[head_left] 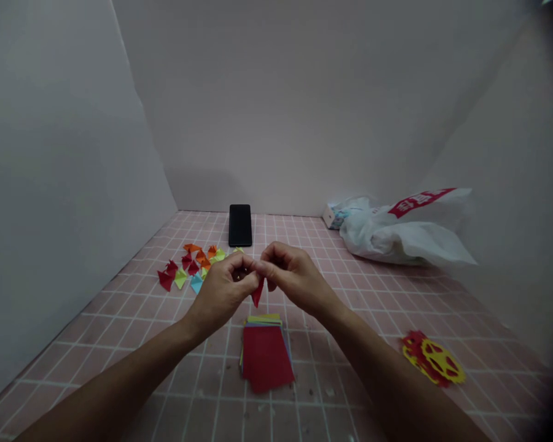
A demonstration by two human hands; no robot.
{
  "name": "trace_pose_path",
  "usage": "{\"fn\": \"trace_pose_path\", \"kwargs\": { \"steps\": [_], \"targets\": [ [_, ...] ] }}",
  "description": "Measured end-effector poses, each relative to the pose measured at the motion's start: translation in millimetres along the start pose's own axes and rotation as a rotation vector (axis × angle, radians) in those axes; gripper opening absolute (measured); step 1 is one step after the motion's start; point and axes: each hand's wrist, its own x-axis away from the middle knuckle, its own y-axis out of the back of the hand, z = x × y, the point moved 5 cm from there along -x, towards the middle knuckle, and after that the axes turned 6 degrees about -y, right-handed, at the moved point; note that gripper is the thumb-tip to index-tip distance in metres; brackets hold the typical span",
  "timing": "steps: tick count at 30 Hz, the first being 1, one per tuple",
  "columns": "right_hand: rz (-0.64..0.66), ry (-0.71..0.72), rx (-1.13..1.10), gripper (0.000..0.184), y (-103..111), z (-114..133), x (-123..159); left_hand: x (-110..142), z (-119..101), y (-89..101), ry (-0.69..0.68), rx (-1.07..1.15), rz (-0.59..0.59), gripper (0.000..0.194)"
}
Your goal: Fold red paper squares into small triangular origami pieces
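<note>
Between my two hands is a small folded piece of red paper (257,294), its pointed end hanging down. My left hand (228,285) pinches it from the left with thumb and forefinger. From the right, my right hand (295,274) pinches the upper part, fingertips touching those of the left; most of the paper is hidden by the fingers. Just below lies a stack of coloured paper sheets (268,359), red on top, with yellow and blue edges showing. Several small folded paper pieces (180,279) in red, orange, yellow and light blue lie beyond my left hand.
A black phone (240,225) lies near the back wall. At the back right, a white plastic bag (396,236) rests beside a small box (334,216). Red and yellow gear-shaped pieces (435,361) lie at the right. White walls stand behind and on both sides of the pink tiled surface (184,380).
</note>
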Motion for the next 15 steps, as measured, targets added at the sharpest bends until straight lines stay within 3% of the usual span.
{"fn": "trace_pose_path", "kwargs": {
  "steps": [4,9,15],
  "targets": [
    [-0.005,0.019,0.034,0.037,-2.1,0.7,2.0,-0.2,-0.5,1.4,-0.027,-0.034,-0.004,0.013],
    [-0.101,0.103,0.182,0.031,0.2,4.1,4.4,-1.6,-1.7,3.3,-0.035,-0.06,-0.001,0.012],
    [-0.127,0.114,0.158,0.026,-0.4,3.2,4.7,-2.6,1.7,2.5,0.004,0.004,-0.006,0.008]
  ]
}}
